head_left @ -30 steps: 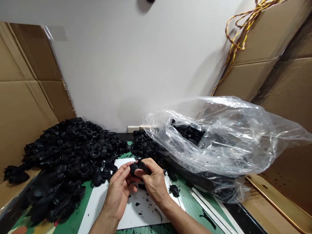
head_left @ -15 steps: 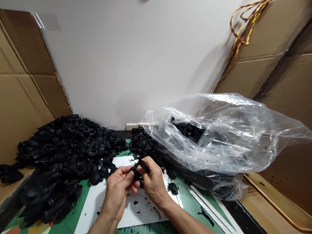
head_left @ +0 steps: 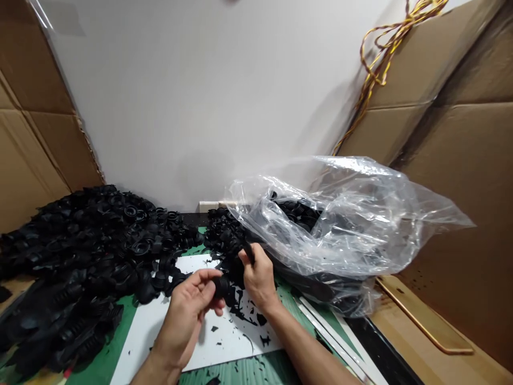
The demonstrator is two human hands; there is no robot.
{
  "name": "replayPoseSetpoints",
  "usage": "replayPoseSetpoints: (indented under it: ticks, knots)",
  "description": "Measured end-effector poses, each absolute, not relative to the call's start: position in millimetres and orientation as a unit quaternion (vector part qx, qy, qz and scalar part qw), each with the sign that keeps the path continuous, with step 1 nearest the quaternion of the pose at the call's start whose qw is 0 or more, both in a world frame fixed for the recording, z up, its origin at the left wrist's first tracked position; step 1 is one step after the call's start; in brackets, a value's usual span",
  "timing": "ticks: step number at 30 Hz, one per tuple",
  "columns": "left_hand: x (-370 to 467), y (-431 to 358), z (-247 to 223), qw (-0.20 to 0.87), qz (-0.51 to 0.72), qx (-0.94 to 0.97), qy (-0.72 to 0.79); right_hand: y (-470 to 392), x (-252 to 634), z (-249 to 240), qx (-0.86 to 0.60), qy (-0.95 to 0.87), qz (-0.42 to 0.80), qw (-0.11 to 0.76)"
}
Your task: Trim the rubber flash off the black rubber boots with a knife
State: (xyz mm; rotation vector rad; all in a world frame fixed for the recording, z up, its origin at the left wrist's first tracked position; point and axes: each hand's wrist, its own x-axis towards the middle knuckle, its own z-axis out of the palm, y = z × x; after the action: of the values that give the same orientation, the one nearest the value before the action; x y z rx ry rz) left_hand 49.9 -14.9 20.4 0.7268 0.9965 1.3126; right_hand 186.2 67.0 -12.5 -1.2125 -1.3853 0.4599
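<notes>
My left hand [head_left: 192, 299] pinches a black ribbed rubber bellows [head_left: 221, 287] between thumb and fingers, above a white board [head_left: 160, 321]. To its right, my right hand [head_left: 259, 278] is closed around a thin black piece [head_left: 249, 252]; most of it is hidden in the fist, so its kind does not show. The two hands are apart. Small black scraps [head_left: 242, 310] lie scattered over the board beneath them.
A large heap of black rubber parts [head_left: 92, 240] covers the left side. On the right stands a clear plastic bag [head_left: 352, 235] with black parts inside. White strips [head_left: 328, 337] and a gold-coloured phone-shaped panel [head_left: 428, 315] lie at the right. Cardboard [head_left: 452, 160] flanks both sides.
My right hand has moved away from the bellows, up and to the right, with the thin black piece. My left hand still holds the bellows. The whole view has shifted a little.
</notes>
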Motion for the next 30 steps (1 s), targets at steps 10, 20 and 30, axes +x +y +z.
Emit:
replayPoseSetpoints:
  ticks: [10,20,30]
  knots:
    - [35,-9,17,0.639,0.619,0.247,0.386,50,174,-10,-0.418,-0.705,0.263,0.509]
    - [32,-6,15,0.646,0.644,0.185,0.365,38,177,4,-0.443,-0.582,0.409,0.546]
    - [32,-6,15,0.657,0.647,0.172,0.347,42,178,-2,-0.418,-0.507,0.512,0.553]
